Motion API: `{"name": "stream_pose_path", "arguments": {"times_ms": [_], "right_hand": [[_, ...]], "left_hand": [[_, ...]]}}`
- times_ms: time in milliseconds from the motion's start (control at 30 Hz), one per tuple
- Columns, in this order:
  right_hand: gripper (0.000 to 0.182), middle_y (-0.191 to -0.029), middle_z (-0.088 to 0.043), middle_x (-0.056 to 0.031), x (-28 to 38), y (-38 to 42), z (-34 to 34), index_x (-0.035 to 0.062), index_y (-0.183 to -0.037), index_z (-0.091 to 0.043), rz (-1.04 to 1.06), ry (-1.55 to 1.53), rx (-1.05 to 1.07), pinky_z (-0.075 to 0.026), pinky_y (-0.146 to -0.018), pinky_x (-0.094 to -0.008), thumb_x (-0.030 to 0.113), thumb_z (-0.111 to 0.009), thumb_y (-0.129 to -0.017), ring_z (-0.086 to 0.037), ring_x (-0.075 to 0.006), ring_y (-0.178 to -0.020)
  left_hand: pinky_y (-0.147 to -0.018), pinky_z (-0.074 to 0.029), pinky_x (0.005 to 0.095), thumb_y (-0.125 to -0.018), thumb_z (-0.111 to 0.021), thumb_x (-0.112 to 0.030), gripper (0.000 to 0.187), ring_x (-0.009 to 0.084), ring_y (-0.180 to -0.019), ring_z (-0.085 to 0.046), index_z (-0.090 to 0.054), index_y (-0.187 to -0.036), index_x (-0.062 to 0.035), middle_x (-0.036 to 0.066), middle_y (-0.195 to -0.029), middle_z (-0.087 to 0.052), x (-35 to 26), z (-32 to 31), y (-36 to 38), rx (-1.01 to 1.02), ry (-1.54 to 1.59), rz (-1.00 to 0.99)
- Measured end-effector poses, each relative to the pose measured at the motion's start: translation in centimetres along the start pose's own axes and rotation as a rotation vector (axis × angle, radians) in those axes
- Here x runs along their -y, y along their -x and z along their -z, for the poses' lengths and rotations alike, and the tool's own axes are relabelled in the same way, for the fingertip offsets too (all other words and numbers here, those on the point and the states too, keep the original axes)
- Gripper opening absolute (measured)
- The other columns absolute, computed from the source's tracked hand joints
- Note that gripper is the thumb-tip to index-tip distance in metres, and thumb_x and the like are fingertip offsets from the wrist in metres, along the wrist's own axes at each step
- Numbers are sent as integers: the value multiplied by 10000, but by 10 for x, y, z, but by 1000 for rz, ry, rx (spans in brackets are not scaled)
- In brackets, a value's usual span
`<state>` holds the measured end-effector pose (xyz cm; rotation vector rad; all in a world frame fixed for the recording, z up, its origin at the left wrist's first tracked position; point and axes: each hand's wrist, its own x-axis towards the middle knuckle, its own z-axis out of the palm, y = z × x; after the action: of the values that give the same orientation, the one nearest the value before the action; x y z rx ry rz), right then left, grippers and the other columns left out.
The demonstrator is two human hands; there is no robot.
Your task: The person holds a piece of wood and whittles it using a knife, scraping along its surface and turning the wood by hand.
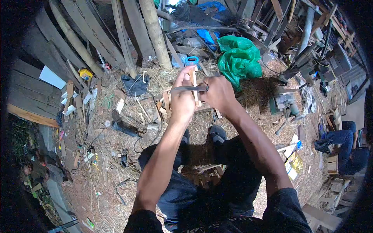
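My left hand (183, 98) is closed around a small light-coloured wooden piece (195, 82), its thumb and fingers pointing away from me. A dark, narrow, flat-bladed tool (188, 88) lies crosswise over the wood and the left hand. Its other end disappears into my right hand (220, 93), which is wrapped in a fist close beside the wood. The tool's handle is mostly hidden by that fist. Both hands are held out in front of my knees, above some small wooden boards (204, 110).
A green plastic bag (240, 58) lies just beyond my right hand. Wood scraps, shavings and a dark cable cover the ground. Long planks (93, 33) lean at the back left. A green metal machine (285, 104) stands to the right, with a seated person (344, 145) farther right.
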<state>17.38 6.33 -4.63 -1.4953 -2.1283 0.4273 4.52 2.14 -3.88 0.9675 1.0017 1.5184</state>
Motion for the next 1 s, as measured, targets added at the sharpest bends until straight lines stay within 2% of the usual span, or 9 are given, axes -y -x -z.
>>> {"name": "stream_pose_path", "arguments": {"times_ms": [67,100,200,300,400,500,600,867,1000], "right_hand": [[289,-714,-639,-264,-24,-14,-4,-17,-741,-680,-174,37,74,-541,-673,-480,268,-669,-700,-656,-422,-705],[297,-716,-636,-277,-21,-13,2,-27,-737,-684,-91,74,0,-543,-672,-482,267,-659,-708,-658,-426,-712],[316,-688,-628,-277,-17,-11,3,-25,-710,-678,-52,11,-61,-541,-661,-485,289,-649,-711,-655,-432,-697],[323,-673,-623,-270,-6,-9,5,-19,-726,-675,-89,-16,43,-536,-666,-489,301,-633,-716,-647,-440,-685],[322,-670,-619,-268,4,3,4,-17,-721,-661,74,-62,41,-530,-666,-494,302,-619,-727,-638,-447,-678],[312,-673,-616,-267,0,1,0,-13,-700,-646,62,-43,20,-526,-665,-495,298,-630,-719,-637,-442,-688],[288,-680,-618,-271,-6,2,2,-13,-692,-643,35,-28,11,-527,-666,-493,274,-645,-705,-638,-441,-698],[246,-721,-622,-296,-18,-1,0,-32,-728,-653,-60,-32,18,-531,-680,-487,209,-661,-680,-642,-445,-723],[232,-726,-628,-285,-18,-9,6,-17,-735,-671,-94,-47,40,-530,-679,-484,207,-653,-683,-640,-440,-706]], "left_hand": [[-333,-297,202,-1017,-439,-330,336,37,-440,-415,-534,-1267,-126,-33,-671,-498,-3,-12,15,2,40,111],[-331,-300,202,-1016,-441,-324,332,39,-436,-419,-535,-1268,-128,-28,-678,-508,0,-11,13,17,38,82],[-332,-308,203,-1017,-438,-308,319,42,-435,-427,-542,-1260,-129,-25,-682,-517,4,-10,11,2,23,78],[-338,-316,206,-1020,-426,-291,309,40,-439,-427,-548,-1247,-120,-27,-679,-510,2,-5,2,4,-41,46],[-675,-424,215,-1046,-367,-237,293,48,-762,-497,-562,-1180,-65,-12,-864,-569,-2,4,-5,31,-83,2],[-624,-411,212,-1043,-374,-219,282,40,-705,-481,-560,-1187,-64,-32,-797,-545,-15,-2,5,49,-171,14],[-387,-318,198,-1031,-398,-251,295,26,-462,-413,-552,-1241,-114,-39,-682,-527,3,-3,6,68,-110,-38],[-383,-327,195,-1020,-425,-269,297,31,-471,-429,-558,-1240,-121,-38,-711,-531,-5,-14,21,35,-36,-3],[-393,-333,191,-1028,-405,-270,305,21,-519,-441,-568,-1235,-117,-49,-759,-519,7,-15,13,-3,-103,-96]]}}
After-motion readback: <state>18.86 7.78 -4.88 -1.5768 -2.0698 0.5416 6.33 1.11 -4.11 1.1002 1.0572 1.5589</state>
